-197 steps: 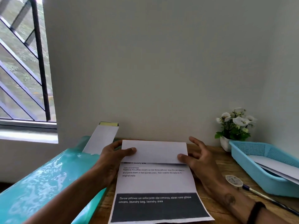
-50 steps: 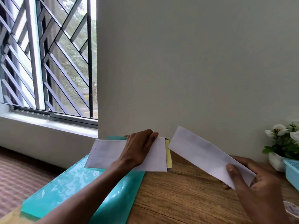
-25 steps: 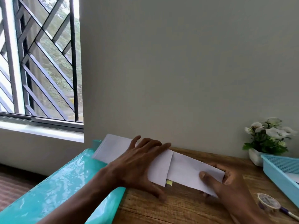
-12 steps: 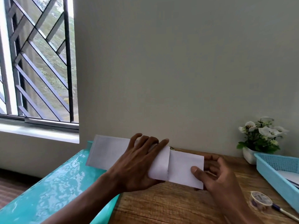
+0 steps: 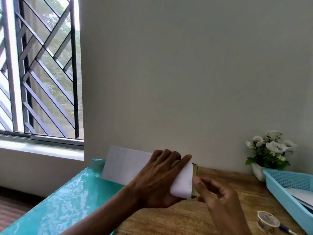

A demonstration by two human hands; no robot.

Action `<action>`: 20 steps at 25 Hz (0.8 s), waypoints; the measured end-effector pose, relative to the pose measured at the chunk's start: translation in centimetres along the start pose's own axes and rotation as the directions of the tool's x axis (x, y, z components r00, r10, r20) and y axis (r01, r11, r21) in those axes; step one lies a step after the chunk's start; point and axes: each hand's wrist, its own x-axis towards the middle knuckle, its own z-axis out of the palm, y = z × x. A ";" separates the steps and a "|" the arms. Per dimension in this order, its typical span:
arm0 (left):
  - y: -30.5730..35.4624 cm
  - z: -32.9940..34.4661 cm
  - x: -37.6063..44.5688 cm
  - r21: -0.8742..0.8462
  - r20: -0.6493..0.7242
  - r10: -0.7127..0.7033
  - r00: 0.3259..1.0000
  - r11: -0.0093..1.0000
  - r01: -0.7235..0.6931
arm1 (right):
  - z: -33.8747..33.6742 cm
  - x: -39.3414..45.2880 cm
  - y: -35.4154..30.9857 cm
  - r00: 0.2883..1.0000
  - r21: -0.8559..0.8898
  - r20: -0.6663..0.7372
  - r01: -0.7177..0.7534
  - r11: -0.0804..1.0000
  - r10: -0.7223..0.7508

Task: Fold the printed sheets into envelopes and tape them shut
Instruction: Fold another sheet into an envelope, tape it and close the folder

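Observation:
A white envelope lies over the seam between the turquoise surface and the wooden table. My left hand grips it, fingers curled across its top near the right end. A yellowish flap strip shows at that end. My right hand is at the same end, fingers curled, thumb tip against the envelope's edge and the flap. The folded printed sheet is out of sight. A roll of clear tape sits on the table at the lower right.
A blue plastic basket with white sheets stands at the right edge. A small white pot of white flowers is behind it by the wall. A pen lies beside the tape. The turquoise surface borders the table on the left.
The folded sheet that my right hand held has slid leftward out of sight at the envelope's right end. My right hand has closed in on that end. My left hand stays on the envelope.

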 end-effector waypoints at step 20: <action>3.1 -1.2 5.7 -0.549 0.771 -0.411 0.487 -0.039 0.835 | -5.0 3.5 0.8 0.904 0.195 0.201 -0.415 0.889 0.378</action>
